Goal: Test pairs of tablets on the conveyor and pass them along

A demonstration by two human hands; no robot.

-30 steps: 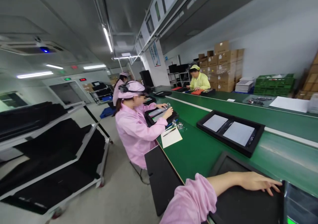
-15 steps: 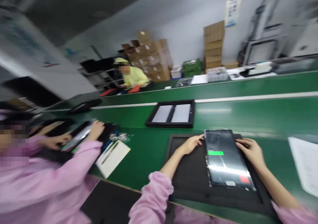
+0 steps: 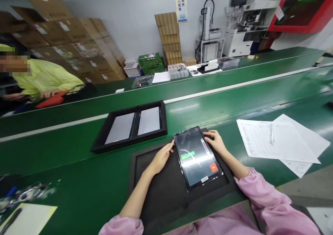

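A dark tablet [image 3: 196,157] in a glossy wrap, with a green sticker and a red sticker, lies in a black foam tray [image 3: 156,190] on the green belt in front of me. My left hand [image 3: 161,157] rests on the tray with its fingertips against the tablet's left edge. My right hand [image 3: 215,142] grips the tablet's upper right edge, fingers curled over it. Both forearms reach out of pink sleeves.
A second black tray [image 3: 100,143] with two pale panels lies farther up the belt. Printed paper sheets [image 3: 275,141] lie to the right. A person in a yellow coat [image 3: 44,78] works at far left, before stacked cardboard boxes [image 3: 78,47]. Machines [image 3: 239,37] stand at the back.
My view has swung from the left down to my own tray. My right hand has come onto the tablet, and both hands now hold its edges in the tray.
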